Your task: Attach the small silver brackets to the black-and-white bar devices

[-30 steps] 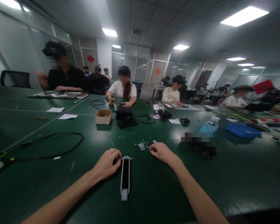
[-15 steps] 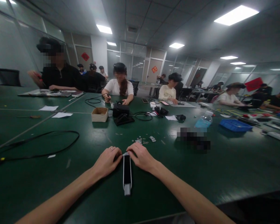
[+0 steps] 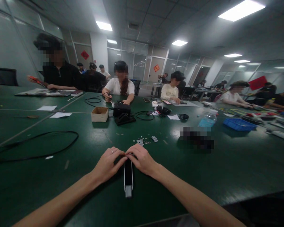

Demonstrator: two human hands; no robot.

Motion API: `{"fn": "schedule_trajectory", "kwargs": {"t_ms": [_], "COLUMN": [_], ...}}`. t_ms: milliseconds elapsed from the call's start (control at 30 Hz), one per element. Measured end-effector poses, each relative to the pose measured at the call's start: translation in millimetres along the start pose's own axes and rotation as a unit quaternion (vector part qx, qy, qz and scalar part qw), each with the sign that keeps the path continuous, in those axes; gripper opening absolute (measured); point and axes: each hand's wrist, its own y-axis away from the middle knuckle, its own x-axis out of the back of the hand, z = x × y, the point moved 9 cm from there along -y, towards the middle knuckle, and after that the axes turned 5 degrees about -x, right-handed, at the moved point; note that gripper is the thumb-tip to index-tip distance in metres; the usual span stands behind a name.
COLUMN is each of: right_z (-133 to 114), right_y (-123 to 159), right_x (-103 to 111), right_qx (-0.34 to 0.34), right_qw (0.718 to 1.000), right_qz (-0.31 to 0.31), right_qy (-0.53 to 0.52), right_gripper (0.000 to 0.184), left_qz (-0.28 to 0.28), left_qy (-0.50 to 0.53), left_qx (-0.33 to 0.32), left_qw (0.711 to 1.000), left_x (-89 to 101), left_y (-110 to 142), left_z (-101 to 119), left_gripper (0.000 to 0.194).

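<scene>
Two hands: left hand (image 3: pixel 107 164) and right hand (image 3: pixel 141 160), bare, palms down, drawn together at the fingertips.
Grip: fingers curled inward and pressed close over the far end of the bar, not spread; possibly pinching that end, but the fingers hide any contact, so no telling for sure.
Bar: a slim black-and-silver bar (image 3: pixel 128 178), grey metal tip, lying on the green bench mat (image 3: pixel 227 176) directly below the hands.
Long axis: straight toward the wearer, between the forearms, grey tip nearest the body.
Nearer hand: right, its fingers lapping over the bar's far end, left fingers just beside.
Loose hardware: small washers and screws (image 3: pixel 145 142), a metal hinge plate (image 3: pixel 140 142) and a small bracket (image 3: pixel 154 138), just beyond the fingertips.
Farther off: a black cable (image 3: pixel 59 131) to the left, a cardboard box (image 3: pixel 99 114) ahead, a blue plastic tray (image 3: pixel 239 124) to the right, a co-worker (image 3: pixel 119 86) across the bench.
</scene>
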Motion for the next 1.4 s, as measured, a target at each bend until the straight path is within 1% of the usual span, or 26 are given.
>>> {"fn": "schedule_trajectory", "kwargs": {"t_ms": [100, 200, 367, 500, 633, 733, 833, 900, 967, 1100, 1267, 1400], "right_z": [-5.6, -11.4, -13.5, -10.0, 4.0, 22.3, 37.3, 38.7, 35.5, 33.2, 37.7, 36.4], "right_y": [1.2, 3.1, 3.8, 1.4, -1.3, -0.5, 3.7, 6.1, 7.2, 7.4, 9.5, 9.2], "right_x": [2.2, 6.5, 9.4, 7.0, 10.9, 15.8, 15.1, 11.1, 5.3, -4.0, -8.2, -8.9], "right_qx": [0.04, 0.075, 0.078, 0.057, 0.029, -0.013, -0.064, -0.077, -0.074, -0.077, -0.086, -0.078], "right_qw": [0.998, 0.994, 0.993, 0.994, 0.993, 0.989, 0.978, 0.972, 0.969, 0.966, 0.966, 0.97], "right_qz": [0.017, 0.036, 0.039, 0.013, -0.034, -0.092, -0.161, -0.194, -0.215, -0.227, -0.229, -0.214], "right_qy": [0.037, 0.067, 0.076, 0.09, 0.108, 0.115, 0.114, 0.108, 0.101, 0.095, 0.089, 0.085], "right_gripper": [0.019, 0.019, 0.017, 0.018, 0.018, 0.015, 0.014, 0.015, 0.015, 0.015, 0.015, 0.011], "left_qz": [0.003, -0.007, -0.042, -0.059, -0.072, -0.104, -0.146, -0.164, -0.172, -0.177, -0.175, -0.153], "left_qy": [0.031, 0.074, 0.151, 0.173, 0.141, 0.095, 0.07, 0.067, 0.066, 0.06, 0.058, 0.06], "left_qx": [0.024, 0.052, 0.092, 0.116, 0.118, 0.127, 0.138, 0.135, 0.129, 0.131, 0.126, 0.105], "left_qw": [0.999, 0.996, 0.983, 0.976, 0.98, 0.982, 0.977, 0.975, 0.974, 0.974, 0.975, 0.981], "left_x": [2.0, 2.5, 0.7, -0.2, 3.2, 2.8, -2.7, -6.9, -9.9, -11.8, -12.6, -13.9], "left_y": [-0.5, -1.4, -3.6, -4.7, -4.9, -2.8, 0.6, 2.1, 2.7, 2.1, 0.7, 0.7], "left_z": [-4.2, -7.3, -6.8, -10.9, -23.9, -38.1, -46.5, -45.9, -42.7, -37.7, -34.6, -33.5], "left_gripper": [0.026, 0.026, 0.024, 0.024, 0.024, 0.024, 0.024, 0.024, 0.025, 0.028, 0.031, 0.031]}}
